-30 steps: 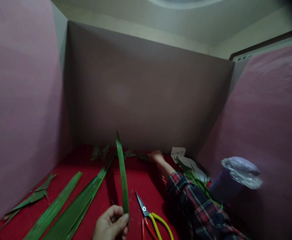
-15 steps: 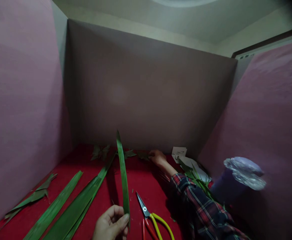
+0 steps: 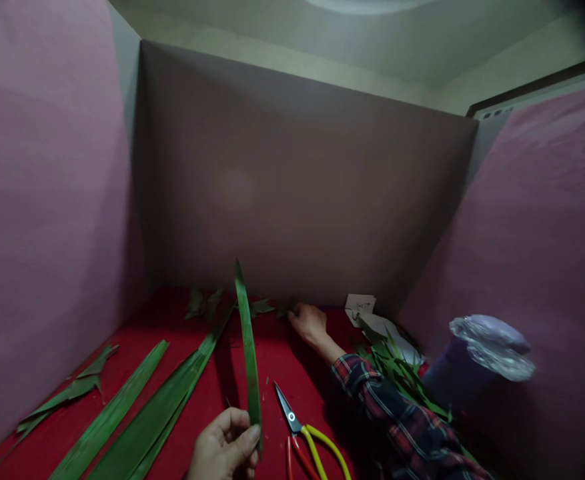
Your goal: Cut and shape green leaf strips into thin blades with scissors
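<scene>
Pink covers the left side panel [image 3: 47, 200], which slopes down to the red cloth [image 3: 137, 327] spread under everything. On that cloth, at the far left, lies a folded green leaf piece [image 3: 75, 389] with pointed ends. Next comes a flat palm-like leaf blade [image 3: 115, 403], set at a slant, and just beside it a longer, wider leaf [image 3: 157, 413] that narrows toward the back. Behind these, near the grey-brown back panel [image 3: 292, 173], sits a dull green folded leaf shape [image 3: 203, 304].

The left hand [image 3: 225, 445] is at the near edge, its thumb and fingers pinched together on the lower end of a narrow green leaf strip [image 3: 249, 353]. The strip stands nearly upright, tip up, in front of the back panel; another folded leaf [image 3: 261, 307] lies behind it. Just right of that hand, scissors [image 3: 291, 417] with dark blades and yellow and red handles rest on the cloth, points away.

The right hand [image 3: 309, 323] reaches to the back, fingers curled low by a dim leaf scrap [image 3: 283, 309]; whether they grip it I cannot tell. A plaid sleeve [image 3: 397, 407] covers that arm. Farther right are a white card [image 3: 360, 304], slender green leaves [image 3: 405, 373] and a purple cylinder [image 3: 457, 370] topped with clear plastic film [image 3: 497, 357], before the right pink panel [image 3: 537, 233].
</scene>
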Motion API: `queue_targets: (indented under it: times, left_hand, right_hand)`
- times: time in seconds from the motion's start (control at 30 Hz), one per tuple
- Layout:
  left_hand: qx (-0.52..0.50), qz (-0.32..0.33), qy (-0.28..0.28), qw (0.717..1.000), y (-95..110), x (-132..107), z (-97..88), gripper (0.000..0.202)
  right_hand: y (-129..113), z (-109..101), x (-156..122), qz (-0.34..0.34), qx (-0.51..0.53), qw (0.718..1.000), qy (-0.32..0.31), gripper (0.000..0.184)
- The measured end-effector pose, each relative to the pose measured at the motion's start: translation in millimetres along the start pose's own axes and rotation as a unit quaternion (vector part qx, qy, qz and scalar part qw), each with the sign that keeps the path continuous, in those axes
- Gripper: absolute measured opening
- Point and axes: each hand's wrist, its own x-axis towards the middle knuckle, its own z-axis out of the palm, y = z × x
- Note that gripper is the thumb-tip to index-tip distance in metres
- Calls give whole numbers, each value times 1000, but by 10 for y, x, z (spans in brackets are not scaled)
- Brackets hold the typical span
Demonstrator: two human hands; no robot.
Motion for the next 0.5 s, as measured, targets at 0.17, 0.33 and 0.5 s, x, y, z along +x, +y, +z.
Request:
queue_targets:
  times: [0.17,0.33,0.5]
  left_hand:
    - [-1,3,3,1000,-2,-3,2,38]
    - [18,14,6,1000,-4,-14,-1,36]
    - [19,20,8,1000,-11,-7,2,36]
  right_hand:
    - [36,-95,9,30,14,999,-6,26]
    - [185,-203,-24,65,54,996,-7,26]
    - [233,-238,-77,75,135,988,-17,27]
